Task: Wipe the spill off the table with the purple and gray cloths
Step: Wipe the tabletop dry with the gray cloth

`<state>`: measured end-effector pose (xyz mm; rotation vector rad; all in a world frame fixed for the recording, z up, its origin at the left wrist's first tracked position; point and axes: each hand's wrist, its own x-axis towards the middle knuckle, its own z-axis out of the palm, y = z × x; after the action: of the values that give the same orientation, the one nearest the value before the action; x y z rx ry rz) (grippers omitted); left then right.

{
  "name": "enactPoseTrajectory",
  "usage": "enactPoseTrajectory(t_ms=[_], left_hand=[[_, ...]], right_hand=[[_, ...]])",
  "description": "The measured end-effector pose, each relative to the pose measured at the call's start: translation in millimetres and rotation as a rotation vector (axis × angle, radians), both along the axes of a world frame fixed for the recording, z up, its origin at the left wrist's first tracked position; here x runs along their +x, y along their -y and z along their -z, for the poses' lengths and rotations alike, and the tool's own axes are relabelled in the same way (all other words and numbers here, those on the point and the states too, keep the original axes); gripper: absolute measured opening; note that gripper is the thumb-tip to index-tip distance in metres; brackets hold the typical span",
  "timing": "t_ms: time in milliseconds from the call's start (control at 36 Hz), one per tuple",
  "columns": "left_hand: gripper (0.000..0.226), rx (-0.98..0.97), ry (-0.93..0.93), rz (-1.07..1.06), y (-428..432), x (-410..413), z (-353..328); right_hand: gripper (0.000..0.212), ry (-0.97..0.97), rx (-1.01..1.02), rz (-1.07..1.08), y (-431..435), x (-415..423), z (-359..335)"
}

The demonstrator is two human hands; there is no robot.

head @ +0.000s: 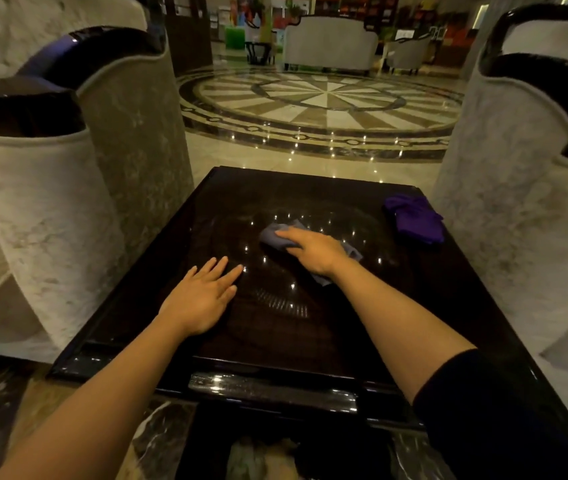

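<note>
Right hand (313, 251) flat on gray cloth (275, 234), mid-table (158, 244)

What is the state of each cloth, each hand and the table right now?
table: dark, glossy; spill not distinguishable among reflections.
left hand: flat, palm down on the table, holding nothing.
right hand: fingers straight, pressing the gray cloth.
gray cloth: crumpled near the table's middle, under the right hand.
purple cloth: bunched near the far right edge, untouched.

Hotel lobby, marble medallion floor (324, 109), plush armchairs (50, 216), glossy table (275, 341)
</note>
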<state>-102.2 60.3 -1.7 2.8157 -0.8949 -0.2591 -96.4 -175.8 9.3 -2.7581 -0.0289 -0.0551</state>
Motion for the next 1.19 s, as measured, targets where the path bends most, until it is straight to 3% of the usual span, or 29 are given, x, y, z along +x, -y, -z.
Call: enactPoseTrajectory(t_ms=[417, 722, 944, 1194], left_hand=[[0.049, 0.019, 0.009, -0.016, 0.0, -6.9, -3.9], [0.049, 0.032, -0.028, -0.034, -0.1, -6.0, -3.5], [0.049, 0.046, -0.015, -0.030, 1.0, -4.1, -2.5], [0.049, 0.039, -0.021, -0.029, 1.8, -2.7, -1.7]], right_hand=[[0.040, 0.070, 0.058, -0.405, -68.2, -127.0, -3.4], [0.034, 0.160, 0.093, -0.571, -90.8, -177.0, -6.5], [0.039, 0.186, 0.246, -0.340, -46.5, -174.5, -45.3], [0.040, 0.394, 0.128, 0.487, 69.5, -150.7, -59.6]])
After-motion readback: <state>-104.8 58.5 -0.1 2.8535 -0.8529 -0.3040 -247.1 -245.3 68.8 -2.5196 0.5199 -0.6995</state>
